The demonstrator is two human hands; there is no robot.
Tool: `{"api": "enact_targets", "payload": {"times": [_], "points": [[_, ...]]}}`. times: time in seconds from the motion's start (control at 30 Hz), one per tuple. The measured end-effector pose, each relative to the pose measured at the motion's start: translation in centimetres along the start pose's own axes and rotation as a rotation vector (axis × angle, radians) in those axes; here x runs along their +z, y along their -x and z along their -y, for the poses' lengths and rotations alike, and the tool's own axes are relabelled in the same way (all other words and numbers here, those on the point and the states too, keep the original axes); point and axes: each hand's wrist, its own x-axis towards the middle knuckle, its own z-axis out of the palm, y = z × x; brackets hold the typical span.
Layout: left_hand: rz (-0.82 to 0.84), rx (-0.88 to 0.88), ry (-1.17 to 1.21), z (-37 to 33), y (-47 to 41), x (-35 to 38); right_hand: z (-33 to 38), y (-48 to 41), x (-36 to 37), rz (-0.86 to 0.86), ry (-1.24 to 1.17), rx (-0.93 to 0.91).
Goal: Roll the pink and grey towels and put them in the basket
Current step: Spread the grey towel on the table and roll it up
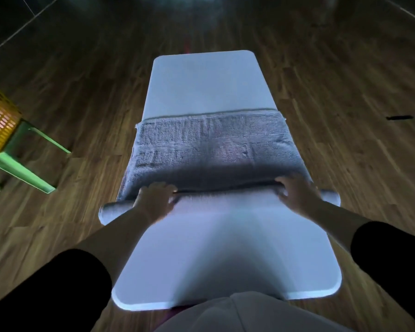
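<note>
I see left hand (pixel 155 202) and right hand (pixel 297 195) gripping grey towel (pixel 213 149) roll at centre of table (pixel 201 80), spread wide, likely for even rolling.

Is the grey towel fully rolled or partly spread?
Partly rolled. The grey towel is rolled at its near end, held by the left hand and right hand; the rest lies flat on the table.

A white surface (pixel 201 87) stands on a wooden floor (pixel 333 68), with a green chair (pixel 17 168) at left and a small dark object (pixel 399 117) at right.
</note>
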Motion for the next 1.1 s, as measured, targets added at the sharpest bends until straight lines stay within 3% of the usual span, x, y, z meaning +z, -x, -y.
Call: {"api": "enact_targets", "payload": {"times": [0.07,0.2,0.3,0.37,0.53,0.6,0.7,0.73,0.8,0.87,1.0,1.1], "points": [[-0.058,-0.04,0.089,0.2,-0.2,0.9,0.2,0.1,0.4,-0.005,-0.067,0.001],[0.087,-0.029,0.001,-0.6,0.3,2.6,0.9,0.9,0.5,0.163,0.129,-0.059],[0.03,-0.084,-0.072,-1.4,0.6,2.0,0.8,0.6,0.4,0.1,0.199,-0.034],[0.081,-0.09,-0.168,-1.7,0.6,1.2,1.3,0.5,-0.1,0.114,0.244,-0.033],[0.284,-0.058,-0.115,-1.6,0.8,-0.3,1.9,0.2,-2.5,0.511,0.27,-0.046],[0.171,-0.041,-0.146,-0.8,1.0,-0.4,1.4,0.0,-2.8,0.434,0.278,-0.074],[-0.137,-0.076,-0.027,-0.1,0.9,0.9,0.7,-0.3,-1.8,-0.032,0.127,-0.059],[-0.177,-0.096,0.055,-0.2,0.9,1.3,0.8,-0.3,-1.3,-0.095,0.039,-0.039],[-0.121,-0.103,0.109,-0.4,0.9,2.2,1.0,-0.1,-0.3,0.01,-0.007,-0.042],[-0.016,-0.087,0.033,-0.6,1.1,2.8,1.3,0.3,0.6,0.14,0.115,-0.058],[0.014,-0.1,-0.007,-0.9,1.4,2.7,2.4,-0.2,0.0,0.064,0.206,-0.022],[0.081,-0.088,0.054,-0.5,1.4,1.9,2.5,-0.7,-1.4,0.243,0.217,-0.074]]}}
